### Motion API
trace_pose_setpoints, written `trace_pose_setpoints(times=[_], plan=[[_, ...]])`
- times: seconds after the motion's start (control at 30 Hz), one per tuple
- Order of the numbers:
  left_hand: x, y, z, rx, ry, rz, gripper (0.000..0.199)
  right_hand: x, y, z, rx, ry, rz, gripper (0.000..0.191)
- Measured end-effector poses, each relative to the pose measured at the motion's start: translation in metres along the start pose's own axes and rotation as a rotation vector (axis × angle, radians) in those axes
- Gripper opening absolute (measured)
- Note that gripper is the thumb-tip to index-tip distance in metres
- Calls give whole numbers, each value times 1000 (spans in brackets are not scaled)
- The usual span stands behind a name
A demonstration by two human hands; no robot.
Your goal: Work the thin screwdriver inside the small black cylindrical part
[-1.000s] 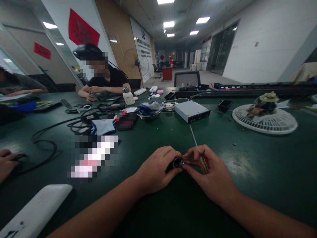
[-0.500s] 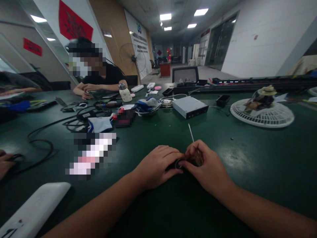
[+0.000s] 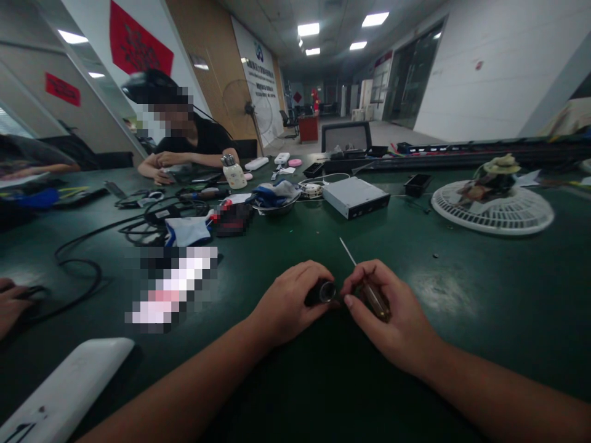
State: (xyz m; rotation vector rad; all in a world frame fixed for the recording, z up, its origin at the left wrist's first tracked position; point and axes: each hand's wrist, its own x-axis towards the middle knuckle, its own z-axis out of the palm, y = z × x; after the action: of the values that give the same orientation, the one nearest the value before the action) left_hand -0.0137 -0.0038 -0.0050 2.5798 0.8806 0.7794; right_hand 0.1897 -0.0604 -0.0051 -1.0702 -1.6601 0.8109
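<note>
— Hands?
— Left hand (image 3: 286,304) clenched round a black metal-rimmed cylinder (image 3: 322,292); right hand (image 3: 390,311) gripping a screwdriver (image 3: 373,300).
— Touching?
— No, just parted, cylinder held over the green bench (image 3: 462,357).

The small cylinder (image 3: 322,293) is matt black, with a bright metal ring at its end. The screwdriver (image 3: 373,300) has a thin, polished steel shaft and a glossy amber plastic handle. The bench (image 3: 443,344) is dark green and smooth, with a soft sheen on the right. Farther off, the flat box (image 3: 355,197) is pale grey metal, and the round fan guard (image 3: 508,221) is white plastic.
</note>
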Motion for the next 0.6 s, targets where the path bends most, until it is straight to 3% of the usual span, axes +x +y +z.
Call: trace_pose_setpoints(times=[0.07, 0.17, 0.3, 0.6], plan=[[0, 0, 0, 5, 50, -56, 24, -2, 0, -3, 54, 18, -39, 8], [-2, 1, 1, 28, 101, -138, 28, -6, 1, -8, 112, 24, -156, 20], [-3, 1, 2, 26, 138, -205, 28, -10, 1, -12, 183, -50, -304, 28], [-3, 0, 2, 55, 70, -145, 25, -7, 0, -7, 17, -56, -196, 26]])
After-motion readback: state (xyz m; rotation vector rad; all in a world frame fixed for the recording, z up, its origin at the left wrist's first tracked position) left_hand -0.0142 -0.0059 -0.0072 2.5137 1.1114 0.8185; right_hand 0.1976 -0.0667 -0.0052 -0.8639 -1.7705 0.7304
